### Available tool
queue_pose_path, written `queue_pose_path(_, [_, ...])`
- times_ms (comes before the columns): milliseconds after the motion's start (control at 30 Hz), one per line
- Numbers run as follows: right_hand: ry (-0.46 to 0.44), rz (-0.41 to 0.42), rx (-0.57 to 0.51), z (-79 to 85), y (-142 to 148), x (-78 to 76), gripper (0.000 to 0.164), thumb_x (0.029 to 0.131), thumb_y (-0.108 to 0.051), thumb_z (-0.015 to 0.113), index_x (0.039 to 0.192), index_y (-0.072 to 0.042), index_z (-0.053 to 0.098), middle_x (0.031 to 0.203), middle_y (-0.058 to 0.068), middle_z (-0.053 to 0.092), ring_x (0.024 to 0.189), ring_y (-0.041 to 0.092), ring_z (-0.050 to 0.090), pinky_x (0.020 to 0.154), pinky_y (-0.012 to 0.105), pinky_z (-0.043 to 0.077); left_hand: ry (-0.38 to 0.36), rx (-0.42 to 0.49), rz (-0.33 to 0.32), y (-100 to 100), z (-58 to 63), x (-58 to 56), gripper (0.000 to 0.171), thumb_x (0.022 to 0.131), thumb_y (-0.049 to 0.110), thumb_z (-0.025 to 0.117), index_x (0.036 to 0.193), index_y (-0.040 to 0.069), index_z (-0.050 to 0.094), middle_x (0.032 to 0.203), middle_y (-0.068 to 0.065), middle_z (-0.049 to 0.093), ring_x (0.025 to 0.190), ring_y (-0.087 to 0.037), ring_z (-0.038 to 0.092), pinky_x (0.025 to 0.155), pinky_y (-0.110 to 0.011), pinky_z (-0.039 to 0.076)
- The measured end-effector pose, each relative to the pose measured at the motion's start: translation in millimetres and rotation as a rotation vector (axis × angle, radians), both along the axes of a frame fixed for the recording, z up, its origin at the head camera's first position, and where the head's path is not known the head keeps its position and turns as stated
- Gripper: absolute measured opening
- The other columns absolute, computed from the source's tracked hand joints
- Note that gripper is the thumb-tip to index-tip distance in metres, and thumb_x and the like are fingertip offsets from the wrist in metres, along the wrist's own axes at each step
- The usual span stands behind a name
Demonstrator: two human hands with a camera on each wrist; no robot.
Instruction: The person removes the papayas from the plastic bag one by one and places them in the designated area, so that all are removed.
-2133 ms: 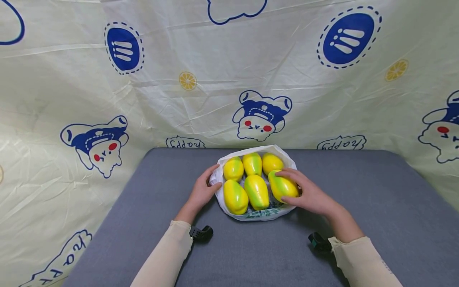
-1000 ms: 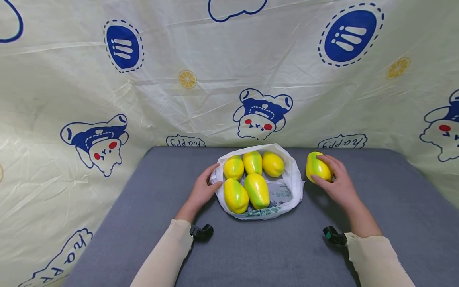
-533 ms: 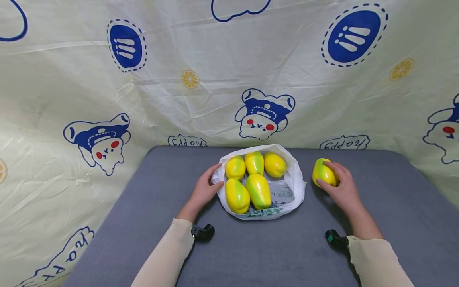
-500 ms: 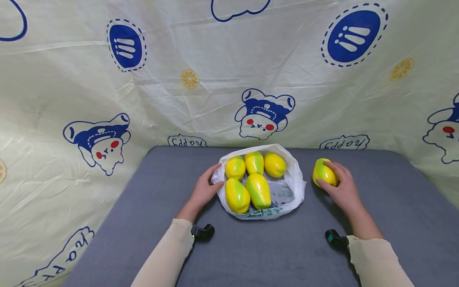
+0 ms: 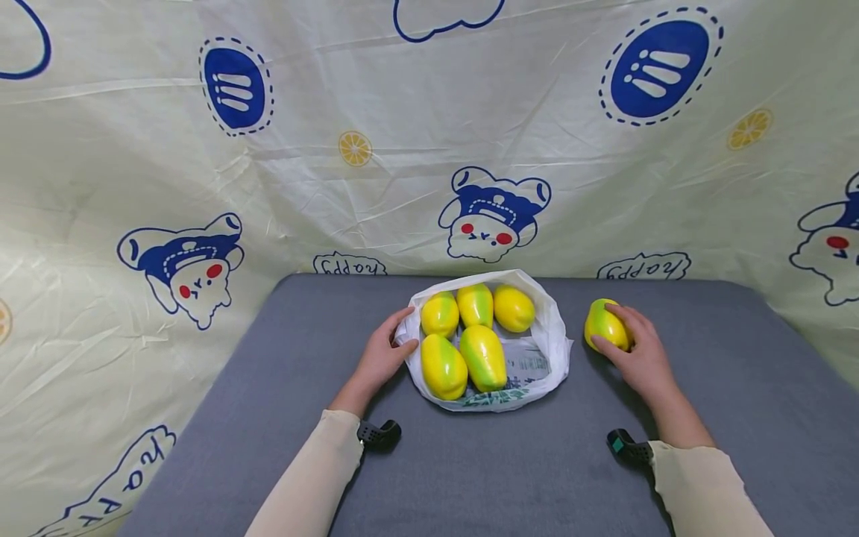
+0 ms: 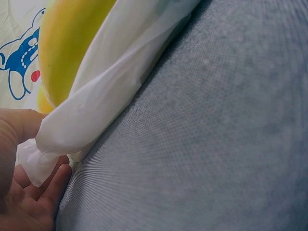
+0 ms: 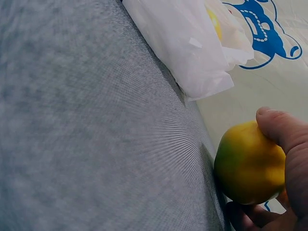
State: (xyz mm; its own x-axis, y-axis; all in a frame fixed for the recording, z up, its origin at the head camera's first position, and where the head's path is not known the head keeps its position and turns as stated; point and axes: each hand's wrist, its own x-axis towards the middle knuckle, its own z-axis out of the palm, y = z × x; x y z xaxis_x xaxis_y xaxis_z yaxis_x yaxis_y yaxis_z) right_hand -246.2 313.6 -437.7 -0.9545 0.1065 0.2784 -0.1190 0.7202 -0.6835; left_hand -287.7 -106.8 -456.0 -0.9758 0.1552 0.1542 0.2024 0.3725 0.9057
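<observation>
Left hand (image 5: 384,358) pinches the white bag (image 5: 558,344)'s left rim between thumb and fingers; five yellow-green fruits (image 5: 483,358) inside. Right of the bag, right hand (image 5: 642,359) clasps a lone fruit (image 5: 599,327), thumb opposite fingers, seemingly touching the table (image 5: 496,477). Likely step: setting it down; next move calls for gentle release.

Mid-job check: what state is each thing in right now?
White bag: mouth open
Five bagged fruits: three behind, two in front
Loose fruit: gripped, outside the bag
Left hand: holding the bag's side
Right hand: gripping the loose fruit
Backdrop: hanging, creased
</observation>
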Motion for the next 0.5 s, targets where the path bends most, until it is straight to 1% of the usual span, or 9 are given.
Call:
queue_pose_path(267, [0.003,0.001,-0.005,-0.6,-1.4,-0.5,0.067,0.096,-0.027,0.064,0.153,-0.006,0.036,0.158,0.033,0.023,0.139,0.057,0.026,0.106,0.075,0.026,-0.005,-0.002,-0.001,-0.8,0.4,0.0,0.057,0.095,0.015,0.066,0.148,0.021,0.048,0.155,-0.006,0.046,0.142,-0.025,0.044,0.117,-0.046,0.038])
queue_pose_path(500, [-0.006,-0.004,-0.006,0.5,-2.8,-0.8,0.068,0.096,-0.026,0.065,0.154,-0.006,0.034,0.158,0.033,0.021,0.139,0.057,0.026,0.106,0.075,0.026,0.002,0.005,-0.004,0.0,-0.7,0.0,0.058,0.094,0.013,0.066,0.148,0.021,0.048,0.155,-0.008,0.045,0.143,-0.025,0.043,0.117,-0.046,0.038])
